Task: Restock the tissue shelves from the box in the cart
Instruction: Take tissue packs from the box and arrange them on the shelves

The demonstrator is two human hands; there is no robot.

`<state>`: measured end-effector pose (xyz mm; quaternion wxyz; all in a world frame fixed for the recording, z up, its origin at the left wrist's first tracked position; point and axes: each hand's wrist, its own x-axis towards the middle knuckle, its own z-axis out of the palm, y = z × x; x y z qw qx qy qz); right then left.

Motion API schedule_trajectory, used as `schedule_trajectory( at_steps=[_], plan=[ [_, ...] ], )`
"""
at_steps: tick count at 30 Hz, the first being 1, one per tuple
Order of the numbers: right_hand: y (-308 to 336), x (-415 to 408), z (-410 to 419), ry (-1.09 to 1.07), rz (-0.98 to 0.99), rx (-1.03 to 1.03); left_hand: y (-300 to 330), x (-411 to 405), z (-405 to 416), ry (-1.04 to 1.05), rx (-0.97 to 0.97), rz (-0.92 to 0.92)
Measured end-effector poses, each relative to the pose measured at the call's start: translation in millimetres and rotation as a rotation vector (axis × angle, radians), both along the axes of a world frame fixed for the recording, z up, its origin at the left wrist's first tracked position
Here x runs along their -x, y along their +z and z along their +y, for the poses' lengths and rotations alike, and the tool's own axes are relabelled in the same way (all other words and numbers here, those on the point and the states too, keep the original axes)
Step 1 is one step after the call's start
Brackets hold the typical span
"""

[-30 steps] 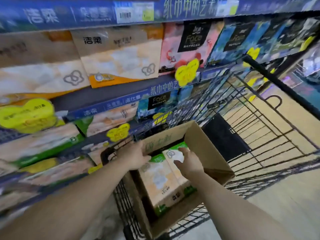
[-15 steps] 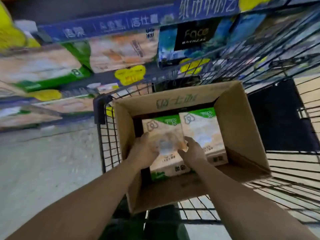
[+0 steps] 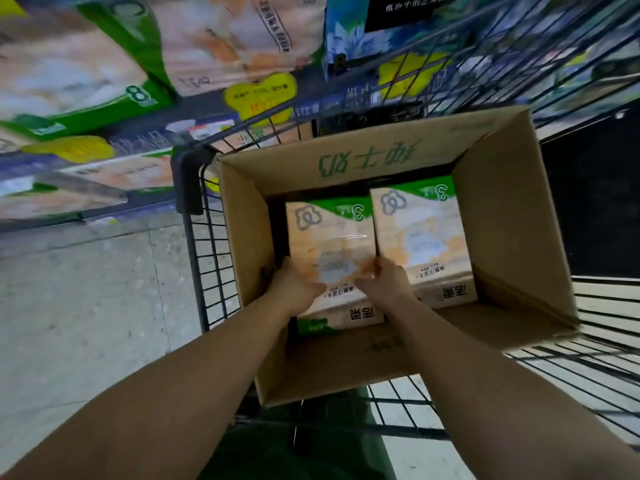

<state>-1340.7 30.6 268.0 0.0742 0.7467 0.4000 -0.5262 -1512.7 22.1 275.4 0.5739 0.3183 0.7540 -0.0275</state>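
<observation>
An open cardboard box [image 3: 502, 216] sits in a black wire cart [image 3: 211, 258]. Two orange-and-white tissue packs with green tops lie side by side inside it. My left hand [image 3: 294, 289] and my right hand [image 3: 382, 284] both press on the near end of the left tissue pack [image 3: 329, 237], one at each side, fingers curled around its edges. The right tissue pack [image 3: 420, 233] lies untouched beside it. Tissue shelves [image 3: 104, 81] with similar packs run along the top left.
Yellow price tags [image 3: 259, 95] hang on the blue shelf rails. Blue tissue packs [image 3: 363, 36] stand behind the cart's far wire wall. Grey floor [image 3: 86, 306] lies to the left of the cart. A dark panel [image 3: 595, 202] is to the box's right.
My view has tilted down onto the box. Both hands went from the box's rim and pack top to gripping the near end of the left pack.
</observation>
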Motion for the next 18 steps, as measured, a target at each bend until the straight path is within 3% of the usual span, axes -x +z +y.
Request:
schedule_trajectory(
  at_steps=[6, 12, 18],
  plan=[
    [-5, 8, -1, -0.044, 0.004, -0.001, 1, 1, 5, 0.062, 0.012, -0.003],
    [-12, 1, 2, -0.172, 0.139, 0.074, -4, 1, 8, 0.195, 0.046, 0.036],
    [-7, 3, 6, -0.154, 0.213, 0.068, -2, 2, 8, 0.247, 0.037, -0.136]
  ],
)
